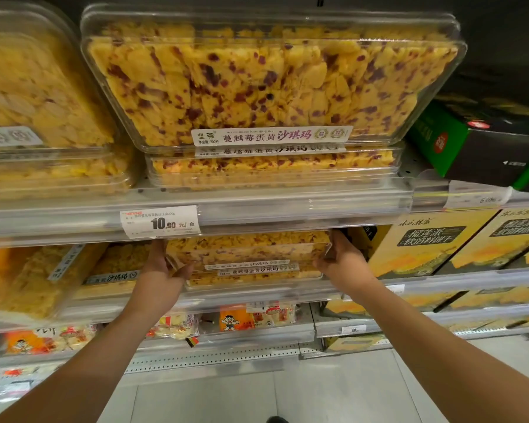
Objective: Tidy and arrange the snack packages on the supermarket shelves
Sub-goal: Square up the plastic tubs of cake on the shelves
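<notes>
Both hands clamp the ends of a clear cranberry sachima box [248,250] on the middle shelf [409,290], left hand [162,270] and right hand [339,257] gripping it atop its stack; next, likely square it level

The upper clear-fronted metal shelf [287,206] carries a stack of clear plastic boxes of yellow cake flecked with red [269,87], the top one tilted up; left of it sits a stack of clear boxes of plain yellow cake [43,96], right a black and green carton [483,141]. A white price tag [161,221] hangs on its front edge. The shelf below [425,285] bears more clear cake boxes [251,264] and, to the right, yellow cardboard cartons [431,242]
</notes>
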The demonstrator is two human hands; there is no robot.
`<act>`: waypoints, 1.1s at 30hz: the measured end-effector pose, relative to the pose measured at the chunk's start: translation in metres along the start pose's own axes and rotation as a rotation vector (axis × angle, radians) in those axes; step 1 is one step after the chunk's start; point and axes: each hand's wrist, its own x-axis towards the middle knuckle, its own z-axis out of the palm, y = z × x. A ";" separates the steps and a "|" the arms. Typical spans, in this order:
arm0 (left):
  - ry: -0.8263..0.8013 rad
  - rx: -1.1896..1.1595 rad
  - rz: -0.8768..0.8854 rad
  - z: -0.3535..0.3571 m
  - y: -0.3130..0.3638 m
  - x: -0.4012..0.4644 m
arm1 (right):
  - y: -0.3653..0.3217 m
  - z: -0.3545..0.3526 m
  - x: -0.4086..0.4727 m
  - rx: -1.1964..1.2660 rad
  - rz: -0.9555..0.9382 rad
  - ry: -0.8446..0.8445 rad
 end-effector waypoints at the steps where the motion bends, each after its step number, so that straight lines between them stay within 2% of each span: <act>1: -0.011 -0.003 -0.018 0.000 -0.002 0.000 | 0.001 0.000 0.000 -0.012 0.018 -0.005; 6: -0.057 0.064 -0.113 -0.002 -0.006 0.001 | -0.001 0.000 0.000 -0.081 0.043 -0.008; 13: -0.051 0.080 -0.121 0.000 -0.001 0.000 | -0.003 0.001 -0.002 -0.015 0.065 -0.014; 33: -0.082 0.142 -0.173 0.002 0.003 -0.001 | 0.000 0.004 0.002 -0.066 0.093 0.004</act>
